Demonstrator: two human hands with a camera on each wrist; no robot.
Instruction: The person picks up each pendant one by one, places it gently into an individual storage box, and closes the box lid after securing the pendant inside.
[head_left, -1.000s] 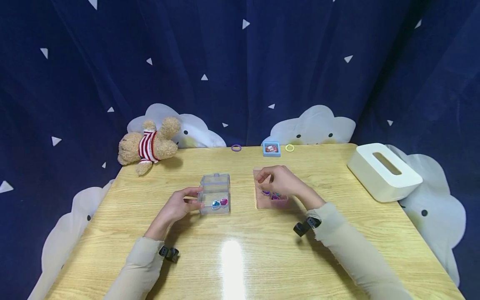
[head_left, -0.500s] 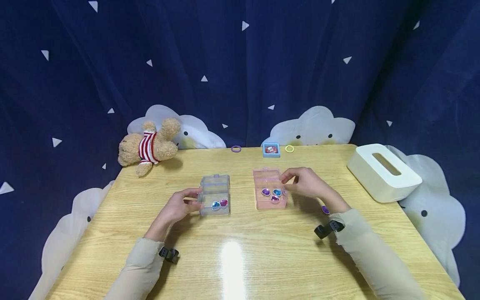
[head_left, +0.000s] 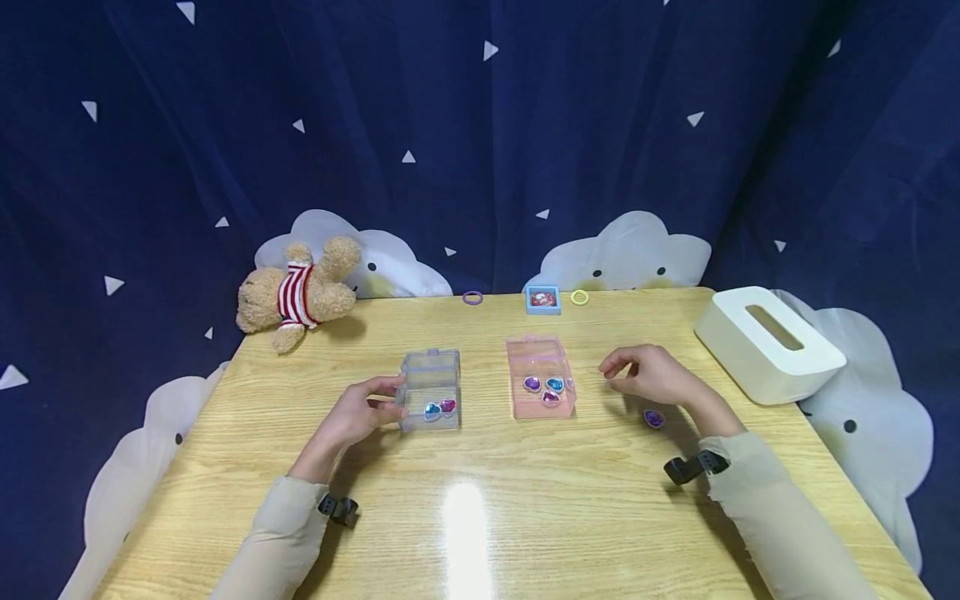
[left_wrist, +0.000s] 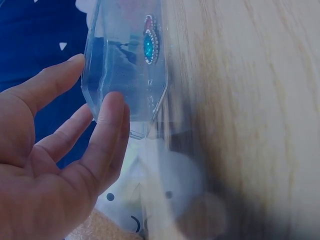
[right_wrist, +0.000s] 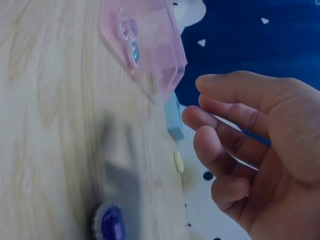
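My left hand (head_left: 365,410) touches the left side of a clear open-lidded box (head_left: 431,381), its fingers fairly straight in the left wrist view. A blue heart gem (head_left: 432,412) and a pink gem (head_left: 447,406) with beaded silver rims lie inside. To its right stands a pink see-through box (head_left: 523,410), lid back, holding a purple gem (head_left: 532,384), a blue gem (head_left: 555,385) and a magenta gem (head_left: 551,398). Right of that, my right hand (head_left: 652,375) hovers over the table, fingers loosely bent around nothing. Another purple gem (right_wrist: 113,225) lies on the wood below it.
Along the back edge are a purple ring (head_left: 472,297), a small blue frame (head_left: 542,300) and a yellow ring (head_left: 579,297). A teddy bear (head_left: 296,292) lies at back left. At the right edge stands a white tissue box (head_left: 768,343).
My right hand has drawn back rightward from over the pink box, uncovering the gems in it and the purple gem on the table. The left hand has stayed at the clear box.
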